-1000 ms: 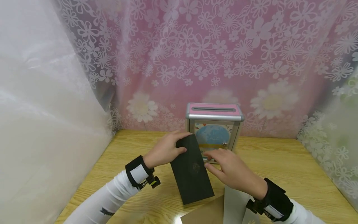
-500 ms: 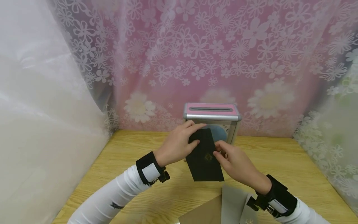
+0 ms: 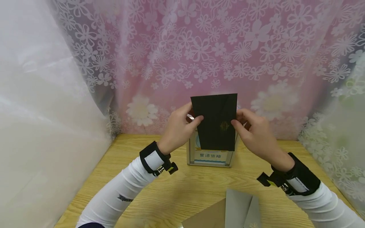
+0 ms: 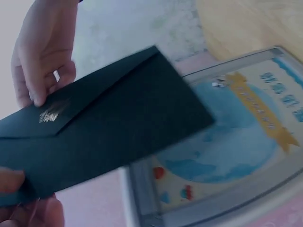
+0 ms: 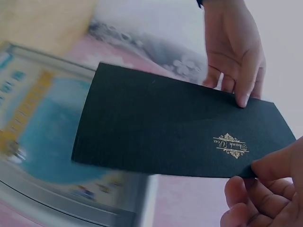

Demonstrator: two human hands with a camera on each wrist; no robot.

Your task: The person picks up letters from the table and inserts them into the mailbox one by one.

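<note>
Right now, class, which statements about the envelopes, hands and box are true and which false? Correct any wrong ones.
1. The left hand and right hand hold the dark envelope. True.
2. The dark envelope lies on the table. False: it is held up.
3. The dark envelope bears gold print. True.
4. The grey envelope is inside the box. False: it lies on the table.
5. In the head view, the dark envelope hides part of the box. True.

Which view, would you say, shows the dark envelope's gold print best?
The right wrist view: there the gold print on the dark envelope is sharp, with "Thank You" readable. The head view shows it small and faint; the left wrist view, foreshortened and illegible.
</note>
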